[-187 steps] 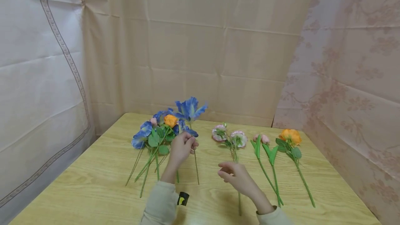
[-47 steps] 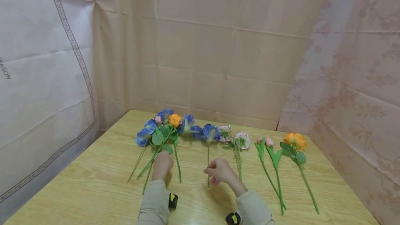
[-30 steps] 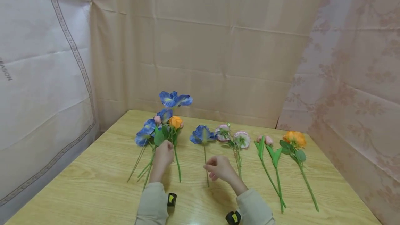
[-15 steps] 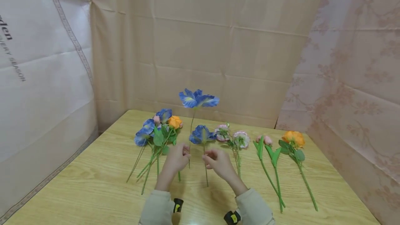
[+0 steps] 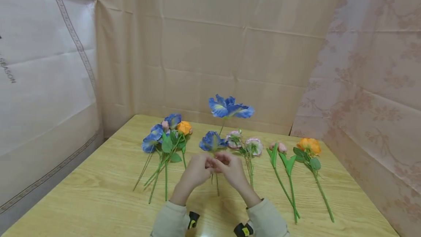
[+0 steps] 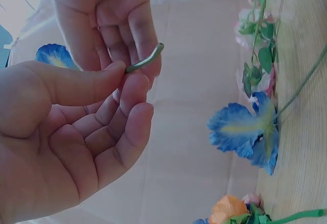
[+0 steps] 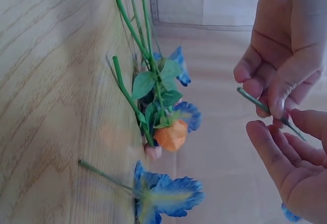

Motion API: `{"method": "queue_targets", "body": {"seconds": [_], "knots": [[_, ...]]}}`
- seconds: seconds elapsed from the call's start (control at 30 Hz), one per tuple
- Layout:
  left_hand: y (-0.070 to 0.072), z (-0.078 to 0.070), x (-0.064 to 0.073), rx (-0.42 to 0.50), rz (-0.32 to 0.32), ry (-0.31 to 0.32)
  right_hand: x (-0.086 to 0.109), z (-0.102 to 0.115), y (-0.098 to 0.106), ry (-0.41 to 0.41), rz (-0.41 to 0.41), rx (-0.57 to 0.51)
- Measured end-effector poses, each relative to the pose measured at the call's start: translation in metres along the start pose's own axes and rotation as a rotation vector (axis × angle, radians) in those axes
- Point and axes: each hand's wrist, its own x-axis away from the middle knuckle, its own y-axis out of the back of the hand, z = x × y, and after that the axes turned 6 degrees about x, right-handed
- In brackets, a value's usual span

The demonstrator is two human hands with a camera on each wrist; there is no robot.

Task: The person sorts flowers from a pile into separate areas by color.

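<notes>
My left hand (image 5: 197,171) pinches the stem of a raised blue iris (image 5: 230,107) between thumb and fingers. In the left wrist view, the green stem's end (image 6: 148,60) pokes out past the fingertips. My right hand (image 5: 231,167) meets the left one, its loosely bent fingers around the stem. The right wrist view shows its thumb and forefinger (image 7: 263,140) spread apart beside the left thumb. Behind the hands, a second blue iris (image 5: 212,141) lies on the table; its stem runs beneath them.
At left on the wooden table (image 5: 98,185) lies a pile of blue irises (image 5: 152,138), an orange flower (image 5: 185,127) and green stems. Rightward lie pink-white flowers (image 5: 254,146), two pink tulips (image 5: 281,147) and another orange flower (image 5: 309,147). Curtains (image 5: 230,46) surround the table.
One blue iris was laid down mid-table. My left hand then lifted another from the left pile and carried it right, up to my right hand, which stayed near the middle.
</notes>
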Motion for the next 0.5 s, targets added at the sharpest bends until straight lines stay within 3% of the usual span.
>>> {"method": "queue_targets", "body": {"seconds": [0.2,0.5], "knots": [[-0.0026,-0.0025,0.0005,-0.011,0.018,-0.001,0.0011,0.0027,0.0002,0.032,-0.031,0.05],[0.0012,0.005,0.0083,0.048,0.061,0.008,0.0041,0.0058,0.004,-0.007,-0.004,0.024]]}}
